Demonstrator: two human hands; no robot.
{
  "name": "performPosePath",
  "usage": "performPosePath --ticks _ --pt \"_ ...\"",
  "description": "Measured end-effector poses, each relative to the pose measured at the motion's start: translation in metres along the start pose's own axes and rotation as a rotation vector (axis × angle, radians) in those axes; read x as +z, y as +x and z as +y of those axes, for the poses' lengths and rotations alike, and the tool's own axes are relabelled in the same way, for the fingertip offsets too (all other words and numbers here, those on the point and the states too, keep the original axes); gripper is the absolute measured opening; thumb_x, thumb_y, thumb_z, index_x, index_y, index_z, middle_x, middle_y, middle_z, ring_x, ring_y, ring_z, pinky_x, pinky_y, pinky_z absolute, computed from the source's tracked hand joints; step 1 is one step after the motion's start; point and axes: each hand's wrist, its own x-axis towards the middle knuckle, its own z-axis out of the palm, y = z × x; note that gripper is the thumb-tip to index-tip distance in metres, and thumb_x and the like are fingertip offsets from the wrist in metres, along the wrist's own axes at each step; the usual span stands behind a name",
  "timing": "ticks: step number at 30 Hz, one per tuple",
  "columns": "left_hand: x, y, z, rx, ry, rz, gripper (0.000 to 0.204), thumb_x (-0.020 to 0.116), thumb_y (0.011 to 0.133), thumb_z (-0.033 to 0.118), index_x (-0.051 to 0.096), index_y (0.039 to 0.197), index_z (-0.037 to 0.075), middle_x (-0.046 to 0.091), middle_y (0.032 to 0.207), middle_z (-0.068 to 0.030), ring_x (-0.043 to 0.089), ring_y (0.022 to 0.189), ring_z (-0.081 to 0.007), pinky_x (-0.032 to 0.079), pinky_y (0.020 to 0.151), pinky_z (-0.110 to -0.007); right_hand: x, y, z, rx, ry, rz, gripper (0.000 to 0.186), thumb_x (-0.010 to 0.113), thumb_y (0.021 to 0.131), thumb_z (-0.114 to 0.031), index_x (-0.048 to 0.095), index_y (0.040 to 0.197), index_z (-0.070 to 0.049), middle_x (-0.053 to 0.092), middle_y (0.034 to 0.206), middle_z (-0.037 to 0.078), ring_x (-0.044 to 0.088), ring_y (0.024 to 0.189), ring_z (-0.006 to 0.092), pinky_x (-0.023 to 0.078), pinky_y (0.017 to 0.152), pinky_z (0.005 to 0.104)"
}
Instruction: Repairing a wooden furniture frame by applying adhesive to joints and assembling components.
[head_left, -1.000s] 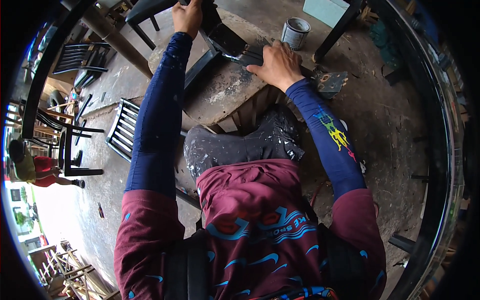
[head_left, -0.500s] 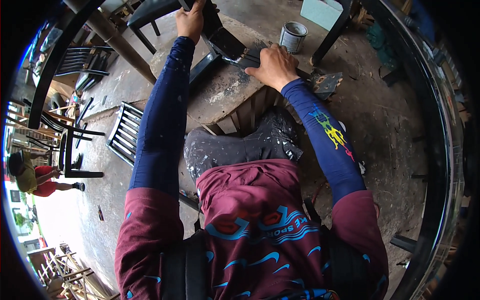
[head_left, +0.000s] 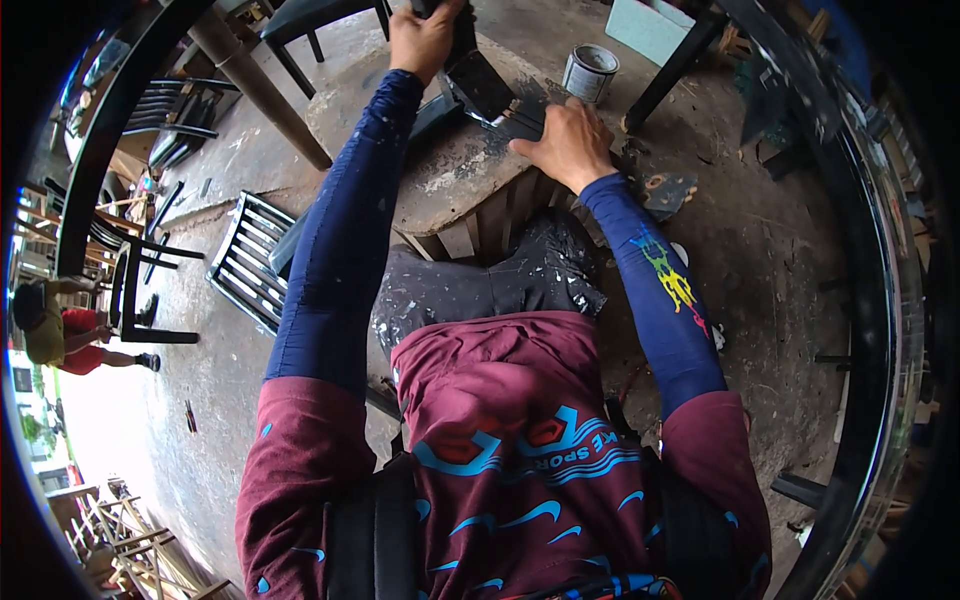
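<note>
My left hand (head_left: 425, 40) is closed round a black wooden part (head_left: 462, 35), which stands tilted on a worn, paint-spotted bench top (head_left: 440, 185). At its lower end is a black block (head_left: 478, 84), with thin prongs or slits beside it that I cannot make out. My right hand (head_left: 570, 143) presses on a dark flat piece (head_left: 527, 117) next to that block, thumb stretched toward it and the other fingers curled over the far side. Another black bar (head_left: 432, 122) lies on the bench beneath my left wrist. My fingers partly hide what both hands hold.
A paint-stained can (head_left: 590, 73) stands beyond my right hand, near a pale green box (head_left: 650, 30). A slatted black chair back (head_left: 250, 260) lies on the floor at left. A black-seated chair (head_left: 310, 22) is at the far left; a person (head_left: 62, 325) is at the left rim.
My left hand and the black part have shifted right, nearer my right hand. The whole view has shifted slightly, and my right hand stays on the flat piece.
</note>
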Motion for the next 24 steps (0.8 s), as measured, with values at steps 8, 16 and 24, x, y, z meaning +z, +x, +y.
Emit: performPosePath --ticks 8,16,24 --pt "0.018 0.005 -0.013 -0.059 0.150 -0.113 0.019 0.066 0.096 0.010 0.073 0.101 -0.007 0.073 0.085 -0.0093 0.068 0.071 -0.0164 0.053 0.061 -0.030 0.026 -0.018 0.005 0.108 0.128 0.107 0.052 0.085 0.068 -0.048 0.074 0.091 -0.004 0.068 0.093 0.022 0.065 0.096 0.0401 0.053 0.082 0.0498" --pt "0.012 -0.001 -0.011 0.092 0.265 -0.225 0.023 0.056 0.099 0.002 0.071 0.111 -0.010 0.075 0.101 -0.0141 0.073 0.090 -0.0183 0.057 0.077 -0.030 0.025 -0.022 0.003 0.167 0.154 0.062 0.055 0.083 0.069 -0.049 0.071 0.093 -0.001 0.065 0.106 0.023 0.064 0.102 0.0396 0.052 0.082 0.0523" --pt "0.008 -0.008 -0.012 0.255 0.404 -0.238 0.023 0.056 0.099 0.002 0.070 0.113 -0.009 0.076 0.101 -0.0135 0.073 0.091 -0.0171 0.056 0.077 -0.028 0.027 -0.023 0.001 0.139 0.119 0.165 0.054 0.085 0.067 -0.047 0.073 0.095 -0.002 0.066 0.097 0.021 0.065 0.098 0.0400 0.053 0.081 0.0503"
